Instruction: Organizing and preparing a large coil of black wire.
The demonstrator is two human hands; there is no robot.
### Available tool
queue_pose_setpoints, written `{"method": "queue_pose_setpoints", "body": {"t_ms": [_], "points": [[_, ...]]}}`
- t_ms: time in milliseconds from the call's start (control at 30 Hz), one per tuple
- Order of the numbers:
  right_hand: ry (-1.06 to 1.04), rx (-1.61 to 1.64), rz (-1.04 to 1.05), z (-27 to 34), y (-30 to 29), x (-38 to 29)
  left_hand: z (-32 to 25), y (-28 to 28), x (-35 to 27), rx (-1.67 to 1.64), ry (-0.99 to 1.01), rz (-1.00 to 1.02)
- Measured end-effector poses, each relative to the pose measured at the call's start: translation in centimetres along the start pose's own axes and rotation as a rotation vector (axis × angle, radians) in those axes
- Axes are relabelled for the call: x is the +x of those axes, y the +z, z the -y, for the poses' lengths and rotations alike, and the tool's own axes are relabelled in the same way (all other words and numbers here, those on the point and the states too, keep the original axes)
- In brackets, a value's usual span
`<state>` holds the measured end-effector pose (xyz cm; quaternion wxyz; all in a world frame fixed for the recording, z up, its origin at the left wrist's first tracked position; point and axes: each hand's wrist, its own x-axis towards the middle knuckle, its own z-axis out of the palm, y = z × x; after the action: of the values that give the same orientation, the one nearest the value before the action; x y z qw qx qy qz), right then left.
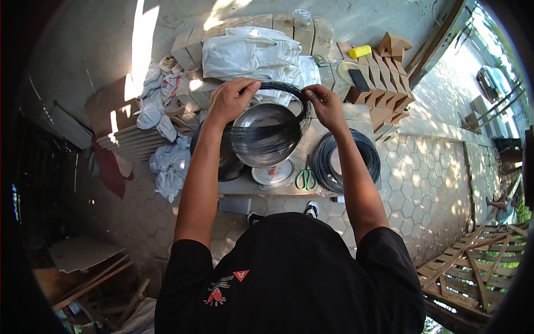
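Observation:
A looped bundle of thin black wire [306, 109] is held up over a round metal bowl [260, 116]. My left hand [232, 99] pinches the bundle's left end between thumb and fingers. At the right bend of the loop, my right hand [325, 105] grips the strands with its fingertips. Loose strands hang across the bowl's front. The bowl sits on a dial scale [273, 174] with a red pointer. Green-handled scissors [306, 178] lie right of the scale. A thick coil of dark wire [323, 163] rests under my right forearm, partly hidden by it.
White plastic sacks [250, 52] cover pale blocks behind the table [250, 189]. A black phone [358, 80] and a yellow object [360, 51] lie on folded cardboard pieces [377, 98] at right. White plastic bags [171, 165] lie at left, beside a dark round object [229, 165].

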<state>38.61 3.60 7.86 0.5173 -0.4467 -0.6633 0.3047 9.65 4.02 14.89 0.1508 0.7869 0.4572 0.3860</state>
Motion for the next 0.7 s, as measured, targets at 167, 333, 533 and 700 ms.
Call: {"method": "queue_pose_setpoints", "body": {"t_ms": [167, 333, 533, 700], "points": [[0.026, 0.031, 0.014, -0.1, 0.0, -0.2, -0.2, -0.2, 0.1, 0.005, 0.025, 0.008], [0.019, 0.017, -0.033, 0.3, 0.1, -0.6, 0.0, -0.2, 0.2, -0.001, 0.044, 0.015], [-0.038, 0.052, -0.178, 0.5, 0.4, -1.2, 0.0, -0.3, 0.3, -0.047, 0.066, 0.033], [-0.208, -0.039, -0.187, -0.4, 0.7, -1.4, 0.2, -0.1, 0.4, -0.065, 0.077, 0.024]]}}
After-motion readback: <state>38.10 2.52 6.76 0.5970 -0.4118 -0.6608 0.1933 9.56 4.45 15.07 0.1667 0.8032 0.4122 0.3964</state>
